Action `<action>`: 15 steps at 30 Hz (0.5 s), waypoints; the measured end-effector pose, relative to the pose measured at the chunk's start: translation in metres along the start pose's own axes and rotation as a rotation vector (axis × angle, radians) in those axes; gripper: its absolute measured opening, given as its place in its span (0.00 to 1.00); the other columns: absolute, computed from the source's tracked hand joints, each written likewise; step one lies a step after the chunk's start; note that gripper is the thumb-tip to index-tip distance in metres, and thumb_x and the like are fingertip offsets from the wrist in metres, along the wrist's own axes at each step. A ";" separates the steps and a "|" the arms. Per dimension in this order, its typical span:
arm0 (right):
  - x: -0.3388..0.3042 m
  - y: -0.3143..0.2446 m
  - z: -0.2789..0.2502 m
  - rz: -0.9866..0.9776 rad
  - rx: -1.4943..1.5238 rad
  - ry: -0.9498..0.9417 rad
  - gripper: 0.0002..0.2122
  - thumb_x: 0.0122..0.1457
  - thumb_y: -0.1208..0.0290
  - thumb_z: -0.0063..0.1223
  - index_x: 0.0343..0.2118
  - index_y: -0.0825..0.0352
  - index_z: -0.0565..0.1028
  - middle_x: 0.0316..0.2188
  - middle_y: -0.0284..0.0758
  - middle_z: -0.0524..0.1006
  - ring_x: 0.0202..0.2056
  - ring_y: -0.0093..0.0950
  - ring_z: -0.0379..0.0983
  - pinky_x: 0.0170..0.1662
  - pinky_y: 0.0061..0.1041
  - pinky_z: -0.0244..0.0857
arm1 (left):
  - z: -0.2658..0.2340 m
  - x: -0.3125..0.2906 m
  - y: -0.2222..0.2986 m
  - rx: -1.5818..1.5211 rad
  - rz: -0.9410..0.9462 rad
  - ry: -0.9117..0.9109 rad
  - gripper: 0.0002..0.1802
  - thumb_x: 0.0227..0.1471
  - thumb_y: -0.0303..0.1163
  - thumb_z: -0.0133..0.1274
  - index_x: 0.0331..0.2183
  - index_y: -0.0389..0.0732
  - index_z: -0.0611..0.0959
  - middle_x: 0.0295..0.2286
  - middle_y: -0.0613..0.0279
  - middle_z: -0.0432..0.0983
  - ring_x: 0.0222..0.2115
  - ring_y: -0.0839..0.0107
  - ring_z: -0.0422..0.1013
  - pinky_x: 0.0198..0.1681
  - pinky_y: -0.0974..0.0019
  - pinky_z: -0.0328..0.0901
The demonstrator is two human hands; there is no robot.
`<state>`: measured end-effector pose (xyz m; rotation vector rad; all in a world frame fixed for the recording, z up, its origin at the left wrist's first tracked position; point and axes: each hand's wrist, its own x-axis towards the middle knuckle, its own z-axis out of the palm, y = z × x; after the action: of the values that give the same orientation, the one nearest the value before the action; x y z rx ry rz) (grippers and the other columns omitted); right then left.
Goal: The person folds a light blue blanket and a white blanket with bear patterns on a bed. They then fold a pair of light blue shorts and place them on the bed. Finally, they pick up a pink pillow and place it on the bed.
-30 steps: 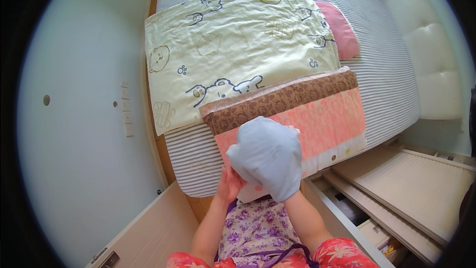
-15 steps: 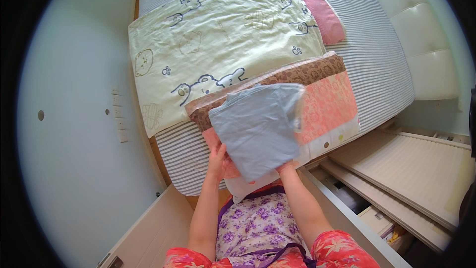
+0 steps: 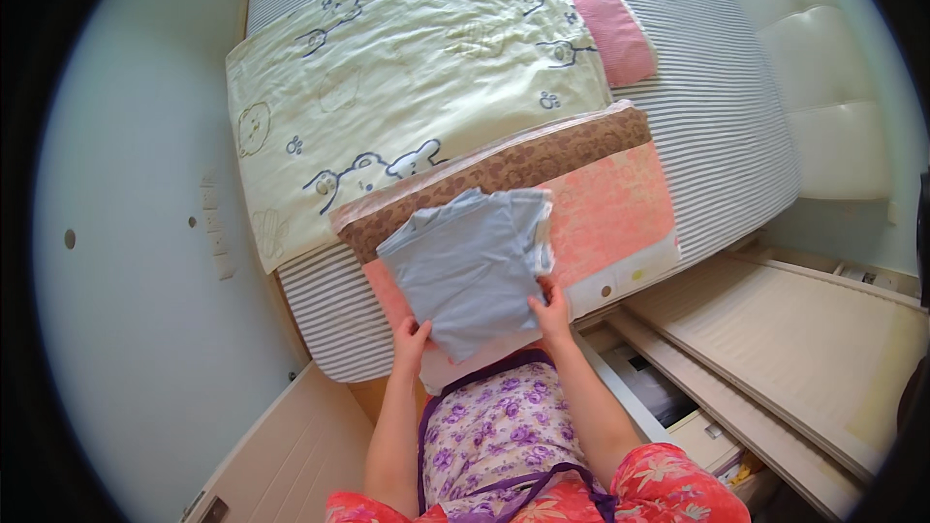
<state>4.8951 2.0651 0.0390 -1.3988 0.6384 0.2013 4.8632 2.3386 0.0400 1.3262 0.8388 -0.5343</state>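
A folded pale blue-grey garment (image 3: 472, 266) lies flat on a pink and brown folded blanket (image 3: 601, 203) at the near edge of the bed. My left hand (image 3: 411, 341) touches the garment's near left edge. Against its near right edge rests my right hand (image 3: 554, 310), fingers on the cloth. Both forearms come up from the lower edge over a purple flowered apron (image 3: 494, 426).
A pale yellow quilt with animal drawings (image 3: 407, 68) covers the striped bed (image 3: 717, 107); a pink pillow (image 3: 608, 24) lies at its far side. White wardrobe doors (image 3: 804, 339) and open drawers (image 3: 668, 397) stand to the right, a wall (image 3: 136, 281) to the left.
The garment was bunched and held up near me; now it lies spread flat on the blanket, with both hands at its near edge.
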 end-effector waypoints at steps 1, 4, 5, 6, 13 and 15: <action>0.004 -0.003 -0.002 0.005 -0.060 0.007 0.22 0.43 0.83 0.50 0.45 0.69 0.63 0.43 0.35 0.66 0.46 0.24 0.61 0.48 0.22 0.55 | 0.003 0.001 -0.005 -0.005 0.078 0.076 0.10 0.47 0.30 0.50 0.32 0.35 0.72 0.25 0.64 0.68 0.26 0.76 0.65 0.29 0.74 0.61; 0.024 -0.003 -0.046 0.000 -0.150 0.154 0.13 0.48 0.76 0.49 0.38 0.70 0.66 0.39 0.35 0.68 0.41 0.23 0.63 0.43 0.21 0.58 | 0.009 0.006 -0.015 0.060 0.264 0.342 0.14 0.47 0.34 0.50 0.35 0.35 0.71 0.26 0.63 0.68 0.26 0.75 0.65 0.31 0.73 0.62; 0.033 -0.001 -0.073 0.012 -0.257 0.228 0.13 0.48 0.75 0.49 0.38 0.71 0.67 0.38 0.36 0.68 0.40 0.23 0.64 0.42 0.21 0.59 | 0.007 0.008 -0.015 0.138 0.303 0.457 0.16 0.47 0.35 0.50 0.36 0.35 0.70 0.27 0.62 0.68 0.27 0.74 0.65 0.31 0.72 0.62; 0.044 -0.012 -0.095 -0.006 -0.385 0.333 0.13 0.47 0.74 0.49 0.37 0.71 0.67 0.37 0.38 0.68 0.40 0.26 0.64 0.42 0.22 0.59 | -0.003 0.014 -0.026 0.202 0.323 0.547 0.18 0.47 0.37 0.50 0.37 0.34 0.70 0.28 0.61 0.69 0.28 0.74 0.65 0.32 0.72 0.62; 0.184 -0.075 -0.289 -0.394 -1.095 0.626 0.35 0.42 0.59 0.57 0.51 0.72 0.55 0.46 0.51 0.61 0.49 0.41 0.57 0.50 0.32 0.53 | -0.022 0.057 -0.029 -0.138 0.096 0.362 0.28 0.45 0.43 0.52 0.43 0.33 0.68 0.39 0.55 0.67 0.38 0.71 0.64 0.40 0.70 0.61; 0.197 -0.085 -0.278 -0.176 -0.848 0.302 0.33 0.42 0.60 0.57 0.49 0.73 0.60 0.44 0.48 0.66 0.46 0.37 0.62 0.48 0.27 0.56 | -0.021 0.048 -0.009 -0.143 0.070 0.370 0.29 0.45 0.43 0.53 0.44 0.32 0.67 0.40 0.56 0.66 0.39 0.71 0.63 0.41 0.71 0.60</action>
<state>5.0155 1.7381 -0.0026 -2.3244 0.7045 0.1212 4.8806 2.3633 -0.0037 1.3354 1.1066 -0.1696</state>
